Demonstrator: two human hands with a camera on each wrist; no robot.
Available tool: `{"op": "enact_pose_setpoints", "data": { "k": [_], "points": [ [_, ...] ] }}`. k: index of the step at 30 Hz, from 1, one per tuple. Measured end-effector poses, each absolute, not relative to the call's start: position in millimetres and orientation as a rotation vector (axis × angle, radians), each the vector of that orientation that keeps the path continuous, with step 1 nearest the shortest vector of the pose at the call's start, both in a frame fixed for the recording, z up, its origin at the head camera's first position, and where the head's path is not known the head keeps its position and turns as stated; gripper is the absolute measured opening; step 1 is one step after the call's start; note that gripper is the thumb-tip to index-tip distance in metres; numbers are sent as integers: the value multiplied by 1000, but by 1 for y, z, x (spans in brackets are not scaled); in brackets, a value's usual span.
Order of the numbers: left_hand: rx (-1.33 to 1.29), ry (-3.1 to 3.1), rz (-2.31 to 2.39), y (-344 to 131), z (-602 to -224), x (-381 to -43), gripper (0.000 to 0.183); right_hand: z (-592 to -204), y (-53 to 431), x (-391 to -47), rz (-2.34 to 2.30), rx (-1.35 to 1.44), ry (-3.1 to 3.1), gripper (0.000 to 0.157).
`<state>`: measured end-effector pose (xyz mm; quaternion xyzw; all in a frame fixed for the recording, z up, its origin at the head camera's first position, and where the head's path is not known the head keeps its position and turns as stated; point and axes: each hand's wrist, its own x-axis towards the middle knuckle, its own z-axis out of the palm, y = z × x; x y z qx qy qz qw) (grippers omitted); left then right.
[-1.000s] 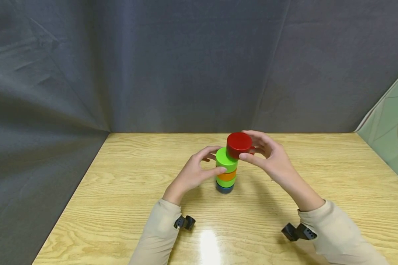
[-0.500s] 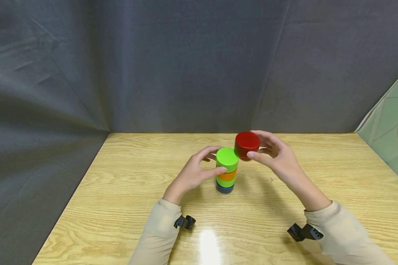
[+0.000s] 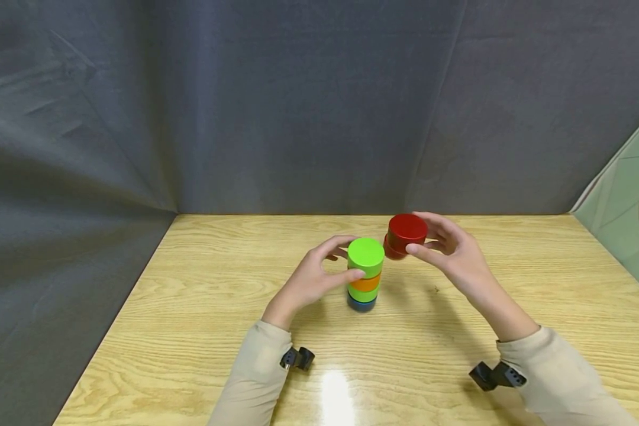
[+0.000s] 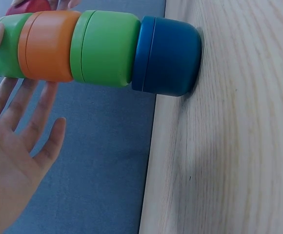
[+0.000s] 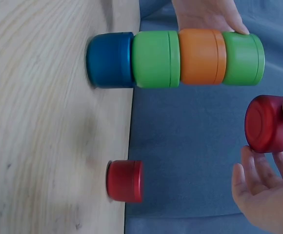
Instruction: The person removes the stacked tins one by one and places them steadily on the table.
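A tower of small round lidded jars stands on the table: a blue jar (image 5: 110, 60) at the bottom, then a green jar (image 4: 107, 48), an orange jar (image 5: 203, 56) and another green jar (image 3: 365, 257) on top. My left hand (image 3: 310, 283) holds the top of the tower from the left, thumb and fingers around the upper green jar. To the right, my right hand (image 3: 455, 254) grips a red jar (image 3: 407, 229) by its side, raised in the air apart from the tower. Its base shows in the right wrist view.
A second red jar (image 5: 124, 181) stands on the wooden table (image 3: 191, 331), partly hidden behind the held one in the head view. Dark grey cloth (image 3: 309, 106) hangs behind the table and on the left. A green patterned panel (image 3: 625, 195) is at the right.
My right hand has moved right with the red jar, away from the tower's top. More of the second red jar now shows behind it. My left hand has stayed put.
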<state>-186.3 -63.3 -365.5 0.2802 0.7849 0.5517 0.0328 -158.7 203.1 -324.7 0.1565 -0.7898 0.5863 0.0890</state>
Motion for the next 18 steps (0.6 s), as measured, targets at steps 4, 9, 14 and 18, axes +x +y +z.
{"op": "enact_pose_setpoints", "data": {
  "k": [4, 9, 14, 18],
  "points": [
    [865, 2421, 1696, -63, -365, -186, 55, -328, 208, -160, 1725, 443, -2362, 53],
    [865, 2425, 1692, -63, -365, -186, 55, -332, 213, -163, 1669, 417, -2393, 54],
    [869, 2418, 1698, -63, -365, -186, 55, -335, 218, -166, 1646, 393, -2410, 55],
    [870, 2421, 1693, -62, -365, -187, 55, -336, 223, -168, 1631, 366, -2430, 55]
  ]
}}
